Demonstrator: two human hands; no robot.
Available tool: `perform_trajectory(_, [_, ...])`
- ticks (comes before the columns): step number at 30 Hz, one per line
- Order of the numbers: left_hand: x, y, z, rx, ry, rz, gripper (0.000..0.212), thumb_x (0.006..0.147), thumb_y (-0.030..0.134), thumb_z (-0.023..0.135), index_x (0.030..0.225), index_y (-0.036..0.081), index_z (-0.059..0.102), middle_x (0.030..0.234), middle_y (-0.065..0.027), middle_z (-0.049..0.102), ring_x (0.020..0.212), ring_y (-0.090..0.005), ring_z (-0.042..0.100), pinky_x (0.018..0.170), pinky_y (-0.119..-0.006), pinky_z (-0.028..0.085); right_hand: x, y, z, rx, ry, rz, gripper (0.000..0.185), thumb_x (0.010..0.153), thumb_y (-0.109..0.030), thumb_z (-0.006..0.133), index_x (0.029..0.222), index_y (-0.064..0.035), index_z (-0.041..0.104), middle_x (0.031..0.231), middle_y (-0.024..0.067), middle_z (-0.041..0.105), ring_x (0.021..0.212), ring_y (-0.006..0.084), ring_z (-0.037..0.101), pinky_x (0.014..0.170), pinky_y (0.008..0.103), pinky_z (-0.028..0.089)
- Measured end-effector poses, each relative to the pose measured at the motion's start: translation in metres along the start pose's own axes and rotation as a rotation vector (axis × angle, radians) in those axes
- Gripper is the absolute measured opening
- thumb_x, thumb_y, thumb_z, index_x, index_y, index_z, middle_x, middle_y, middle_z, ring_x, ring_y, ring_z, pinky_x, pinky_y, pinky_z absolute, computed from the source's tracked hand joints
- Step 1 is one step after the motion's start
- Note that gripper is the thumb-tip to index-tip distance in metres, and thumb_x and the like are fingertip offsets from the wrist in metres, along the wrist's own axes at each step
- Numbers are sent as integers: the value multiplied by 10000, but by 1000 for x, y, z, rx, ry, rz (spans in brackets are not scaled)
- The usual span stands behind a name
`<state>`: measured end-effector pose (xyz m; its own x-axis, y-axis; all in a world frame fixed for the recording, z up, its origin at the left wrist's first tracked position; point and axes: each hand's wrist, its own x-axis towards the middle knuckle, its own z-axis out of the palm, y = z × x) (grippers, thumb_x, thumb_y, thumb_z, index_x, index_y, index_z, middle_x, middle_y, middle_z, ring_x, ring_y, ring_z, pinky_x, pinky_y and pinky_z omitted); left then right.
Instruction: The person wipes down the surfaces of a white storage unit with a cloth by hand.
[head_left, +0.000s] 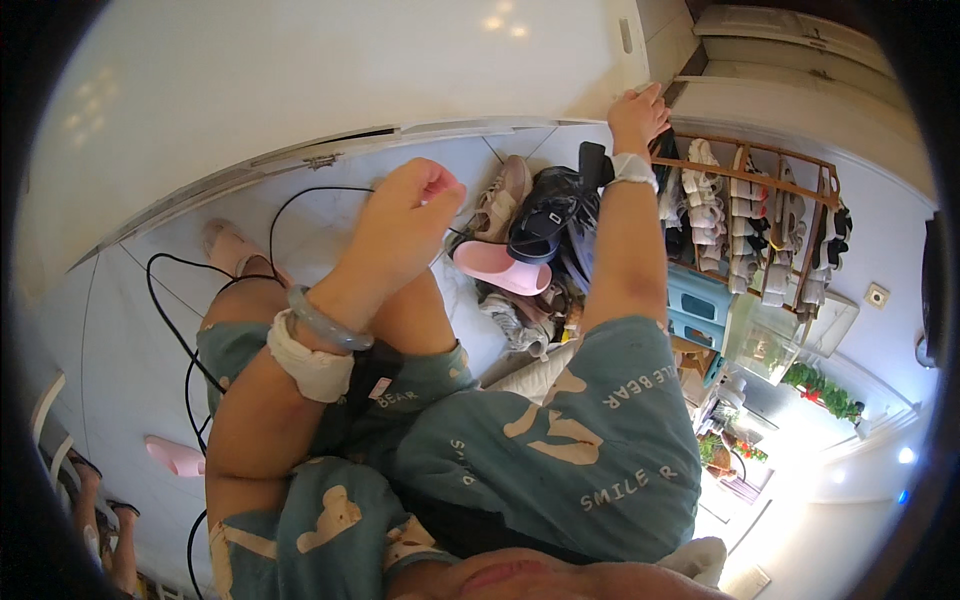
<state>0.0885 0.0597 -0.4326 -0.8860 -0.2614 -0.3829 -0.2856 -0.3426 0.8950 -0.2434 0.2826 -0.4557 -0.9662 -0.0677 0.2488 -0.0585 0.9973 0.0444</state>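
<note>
My left hand (412, 214) is raised over the tiled floor, its fingers curled in; whether anything small is between them cannot be told. A bangle and a cream band are on that wrist. My right hand (639, 116) reaches to the edge of a large white door panel (375, 67), beside the top of a wooden shoe rack (757, 176); a small pale thing may be under its fingers. Below it lie black sandals (536, 229), a pink slide (502, 268), a beige sneaker (504, 196) and grey-white sneakers (517, 322).
A black cable (169, 307) loops over the floor at the left. Another pink slide (175, 456) lies there. At the lower left a person's legs (124, 547) show. Blue plastic bins (697, 304) and a glass tank (761, 337) stand beyond the rack.
</note>
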Motion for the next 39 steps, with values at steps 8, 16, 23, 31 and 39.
perform_trajectory(8, [-7,-2,7,138,-9,145,217,820,199,633,891,6,565,821,-53,575,784,-137,535,696,-272,451,-102,-62,11,453,54,-402,486,917,-326,465,1272,4,494,1334,271,429,1281,417,345,1082,436,262])
perform_trajectory(16, [-22,20,-10,1,-247,170,275,768,209,712,898,32,546,809,-21,530,765,-115,481,674,-259,439,-98,-100,-51,-16,287,-446,579,887,-435,497,1335,-72,457,1389,262,369,1298,429,322,1077,492,242])
perform_trajectory(23, [-24,14,-14,21,-321,188,318,751,212,730,933,27,548,840,-27,534,794,-125,494,687,-264,450,-52,1,21,267,27,-182,589,885,-464,443,1326,-74,476,1379,213,416,1308,359,353,1109,463,218])
perform_trajectory(31, [-28,53,-17,-350,-814,234,219,797,89,637,982,21,540,922,-25,543,869,-116,500,803,-249,411,-208,-192,-57,819,-124,-1229,483,701,-95,707,1170,-97,588,1141,71,597,1073,275,530,913,387,414])
perform_trajectory(39, [-38,57,-38,-398,-1007,118,369,783,286,621,1012,12,526,956,-41,531,898,-143,494,849,-296,390,-136,-125,20,1086,-132,-715,296,789,-48,600,1085,-62,603,1160,155,565,1113,323,515,956,425,422])
